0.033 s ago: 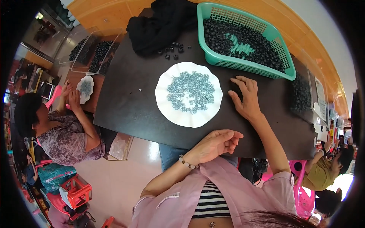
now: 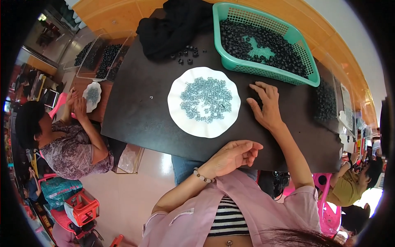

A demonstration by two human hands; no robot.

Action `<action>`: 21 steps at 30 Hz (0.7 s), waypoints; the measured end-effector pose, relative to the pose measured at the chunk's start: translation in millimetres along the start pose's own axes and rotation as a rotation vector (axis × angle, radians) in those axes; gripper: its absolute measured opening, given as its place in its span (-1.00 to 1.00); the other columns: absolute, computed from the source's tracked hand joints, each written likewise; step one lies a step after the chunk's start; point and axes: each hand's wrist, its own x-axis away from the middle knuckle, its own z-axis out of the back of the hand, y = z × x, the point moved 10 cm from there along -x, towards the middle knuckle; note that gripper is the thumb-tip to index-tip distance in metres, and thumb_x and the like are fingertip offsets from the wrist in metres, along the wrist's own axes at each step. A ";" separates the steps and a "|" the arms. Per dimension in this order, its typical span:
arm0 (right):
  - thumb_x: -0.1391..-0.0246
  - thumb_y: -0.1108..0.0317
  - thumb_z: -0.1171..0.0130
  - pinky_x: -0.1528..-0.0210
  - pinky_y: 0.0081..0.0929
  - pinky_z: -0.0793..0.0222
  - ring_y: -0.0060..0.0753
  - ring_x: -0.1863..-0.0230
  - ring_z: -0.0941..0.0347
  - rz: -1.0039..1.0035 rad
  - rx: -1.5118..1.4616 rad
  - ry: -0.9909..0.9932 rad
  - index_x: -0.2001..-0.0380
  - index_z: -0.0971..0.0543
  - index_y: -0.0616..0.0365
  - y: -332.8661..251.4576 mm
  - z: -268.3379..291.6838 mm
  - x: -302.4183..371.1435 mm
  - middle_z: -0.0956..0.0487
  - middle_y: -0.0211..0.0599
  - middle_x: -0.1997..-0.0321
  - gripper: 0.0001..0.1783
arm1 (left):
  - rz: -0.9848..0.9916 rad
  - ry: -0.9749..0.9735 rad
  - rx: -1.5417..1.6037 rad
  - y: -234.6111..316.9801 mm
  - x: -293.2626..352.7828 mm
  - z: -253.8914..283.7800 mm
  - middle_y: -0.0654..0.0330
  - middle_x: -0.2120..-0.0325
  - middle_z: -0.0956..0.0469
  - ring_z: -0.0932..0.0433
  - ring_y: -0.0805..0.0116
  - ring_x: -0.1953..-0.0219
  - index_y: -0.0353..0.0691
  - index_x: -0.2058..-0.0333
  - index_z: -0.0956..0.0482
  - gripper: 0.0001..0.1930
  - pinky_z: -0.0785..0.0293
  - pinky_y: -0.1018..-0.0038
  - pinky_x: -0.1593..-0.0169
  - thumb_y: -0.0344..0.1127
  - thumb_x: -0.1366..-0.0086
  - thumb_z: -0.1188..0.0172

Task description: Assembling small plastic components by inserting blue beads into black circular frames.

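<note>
My right hand (image 2: pixel 266 106) rests on the dark table to the right of a scalloped white plate (image 2: pixel 181 119), thumb and fingers apart, holding nothing. Small translucent grey-blue pieces (image 2: pixel 207 99) lie spread across the middle of that plate. At the table's near edge, below the plate, my left hand (image 2: pixel 235 158) lies on its side with fingers loosely bent and no object visible in it. A beaded bracelet (image 2: pixel 202 178) circles the left wrist. Beyond the right hand stands a green plastic basket (image 2: pixel 267 70) containing many small black ring-shaped parts (image 2: pixel 279 45).
A black cloth (image 2: pixel 168 33) lies at the back, beside several loose black parts (image 2: pixel 186 54). One tiny pale piece (image 2: pixel 151 97) sits left of the plate. Clear bins (image 2: pixel 96 57) of black parts stand at left, near a seated person (image 2: pixel 74 148) with another white plate (image 2: pixel 92 108).
</note>
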 end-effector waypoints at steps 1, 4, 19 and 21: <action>-0.05 0.32 -0.15 -0.07 -0.28 -0.13 -0.14 -0.03 -0.26 -0.017 -0.001 0.001 0.06 -0.53 0.10 2.1 1.0 0.0 -0.43 -0.21 -0.03 -0.65 | 0.003 -0.003 0.000 -0.5 -0.2 -0.2 0.27 0.41 -0.49 -0.44 0.52 0.39 -0.34 0.11 -0.51 -0.68 -0.40 0.53 0.24 -0.19 -0.37 -0.01; -0.01 0.34 -0.20 -0.07 -0.30 -0.13 -0.19 -0.01 -0.31 0.011 0.036 0.025 0.11 -0.59 0.09 11.0 1.6 3.8 -0.48 -0.24 -0.03 -0.68 | 0.012 -0.021 -0.013 -2.9 -2.4 -0.5 0.27 0.41 -0.48 -0.43 0.52 0.39 -0.34 0.11 -0.51 -0.69 -0.40 0.52 0.23 -0.19 -0.37 -0.02; 0.02 0.43 -0.24 0.08 -0.38 -0.38 -0.22 0.17 -0.46 -0.059 -0.219 0.169 0.19 -0.61 0.19 25.9 8.8 2.0 -0.61 -0.24 0.13 -0.74 | -0.026 0.008 -0.039 -2.1 -2.2 3.8 0.23 0.40 -0.51 -0.43 0.44 0.38 -0.34 0.10 -0.51 -0.70 -0.39 0.42 0.21 -0.23 -0.39 0.04; -0.04 0.46 -0.18 0.09 -0.39 -0.39 -0.24 0.21 -0.48 -0.091 -0.221 0.187 0.20 -0.62 0.20 30.1 11.9 0.9 -0.63 -0.25 0.18 -0.78 | -0.032 0.010 -0.043 -1.2 -3.4 3.8 0.22 0.40 -0.51 -0.43 0.44 0.38 -0.34 0.10 -0.51 -0.70 -0.39 0.42 0.21 -0.23 -0.39 0.04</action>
